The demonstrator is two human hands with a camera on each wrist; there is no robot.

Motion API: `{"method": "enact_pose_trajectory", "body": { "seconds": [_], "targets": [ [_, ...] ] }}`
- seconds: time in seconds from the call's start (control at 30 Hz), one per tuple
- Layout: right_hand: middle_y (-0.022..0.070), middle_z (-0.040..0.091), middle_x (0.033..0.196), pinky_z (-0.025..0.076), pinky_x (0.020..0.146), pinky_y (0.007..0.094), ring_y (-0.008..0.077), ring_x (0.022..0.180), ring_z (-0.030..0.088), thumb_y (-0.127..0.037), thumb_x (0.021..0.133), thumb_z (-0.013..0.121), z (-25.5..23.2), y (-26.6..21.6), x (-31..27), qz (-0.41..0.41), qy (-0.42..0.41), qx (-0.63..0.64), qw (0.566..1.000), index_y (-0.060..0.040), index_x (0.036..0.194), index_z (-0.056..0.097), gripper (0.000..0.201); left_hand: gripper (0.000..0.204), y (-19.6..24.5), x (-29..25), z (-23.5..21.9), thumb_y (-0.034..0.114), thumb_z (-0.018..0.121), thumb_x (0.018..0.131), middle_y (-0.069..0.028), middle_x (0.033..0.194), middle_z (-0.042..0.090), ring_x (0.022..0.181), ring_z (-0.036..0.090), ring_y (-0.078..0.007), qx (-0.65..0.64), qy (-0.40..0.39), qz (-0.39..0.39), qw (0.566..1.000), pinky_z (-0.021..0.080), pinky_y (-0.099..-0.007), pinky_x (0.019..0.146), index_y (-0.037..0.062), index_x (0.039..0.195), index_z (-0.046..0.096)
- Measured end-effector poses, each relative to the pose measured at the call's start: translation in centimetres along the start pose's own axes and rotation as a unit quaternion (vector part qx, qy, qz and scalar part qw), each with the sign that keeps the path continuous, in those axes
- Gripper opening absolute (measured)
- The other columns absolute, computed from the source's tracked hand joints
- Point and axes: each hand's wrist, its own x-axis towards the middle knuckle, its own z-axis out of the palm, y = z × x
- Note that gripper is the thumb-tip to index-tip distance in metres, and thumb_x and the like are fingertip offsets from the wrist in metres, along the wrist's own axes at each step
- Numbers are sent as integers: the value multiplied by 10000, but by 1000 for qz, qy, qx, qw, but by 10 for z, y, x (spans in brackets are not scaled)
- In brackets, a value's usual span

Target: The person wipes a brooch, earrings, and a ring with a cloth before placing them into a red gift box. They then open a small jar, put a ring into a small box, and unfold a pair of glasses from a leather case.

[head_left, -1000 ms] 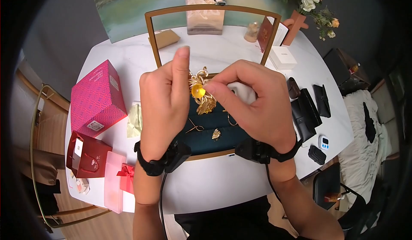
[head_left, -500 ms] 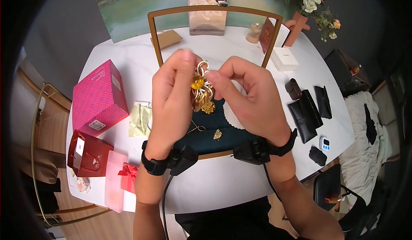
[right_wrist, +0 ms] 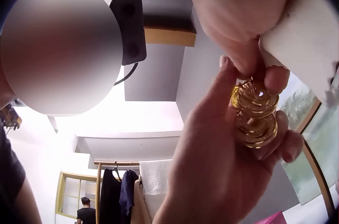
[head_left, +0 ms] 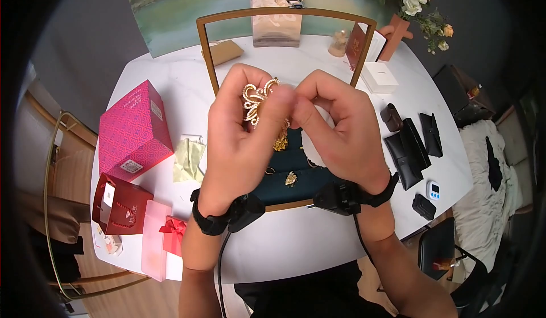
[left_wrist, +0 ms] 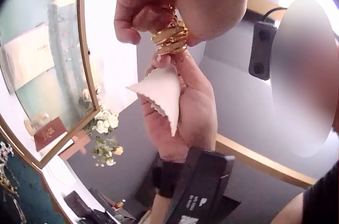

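Observation:
My left hand (head_left: 236, 147) holds a gold brooch (head_left: 252, 103) up over the jewellery case, its looped edge lined with small clear stones. In both wrist views the brooch's curved gold bands (right_wrist: 256, 121) show between the two hands. My right hand (head_left: 355, 141) has its thumb and fingertip right at the brooch, against the left thumb. A white cloth (left_wrist: 161, 91) with a zigzag edge is gripped in that same right hand and hangs from the palm. Below, a gold ornament (head_left: 290, 178) lies on the case's dark green padding (head_left: 267, 195).
The case's framed lid (head_left: 284, 12) stands raised behind the hands. At the left are a pink patterned box (head_left: 133, 130), a dark red bag (head_left: 119, 207) and a pale yellow cloth (head_left: 189, 159). Black pouches (head_left: 404, 159) and a white box (head_left: 379, 79) lie at the right.
The left hand has turned the brooch, so its yellow stone no longer shows and the looped edge faces the head camera. The right hand's fingertips stay close against it.

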Motion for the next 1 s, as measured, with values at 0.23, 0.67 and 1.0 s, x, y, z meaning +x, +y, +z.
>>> {"method": "enact_pose_trajectory", "body": {
  "seconds": [0.23, 0.67, 1.0],
  "targets": [
    [60, 641, 752, 467, 649, 248, 114, 687, 589, -70, 916, 651, 5, -17, -4, -30, -12, -142, 989, 35, 850, 621, 127, 298, -8, 2, -8, 202, 467, 1046, -12, 607, 444, 552, 365, -55, 178, 36, 88, 979, 302, -252, 473, 13, 817, 492],
    [110, 610, 745, 455, 584, 339, 295, 651, 591, -108, 885, 673, 8, -13, -2, -122, -26, -171, 977, -11, 839, 605, 127, 532, 7, 7, -21, 438, 361, 1068, 31, 599, 464, 514, 422, -48, 64, -11, -62, 996, 320, -225, 451, 53, 733, 511],
    [34, 651, 781, 480, 684, 222, 63, 743, 594, -129, 973, 619, -6, -1, 4, 27, 10, 68, 997, 27, 895, 615, 174, 246, 4, 4, -14, 204, 586, 999, -31, 897, 639, 674, 569, -50, -112, -95, -99, 984, 451, -196, 517, 8, 1136, 528]
  ]
}}
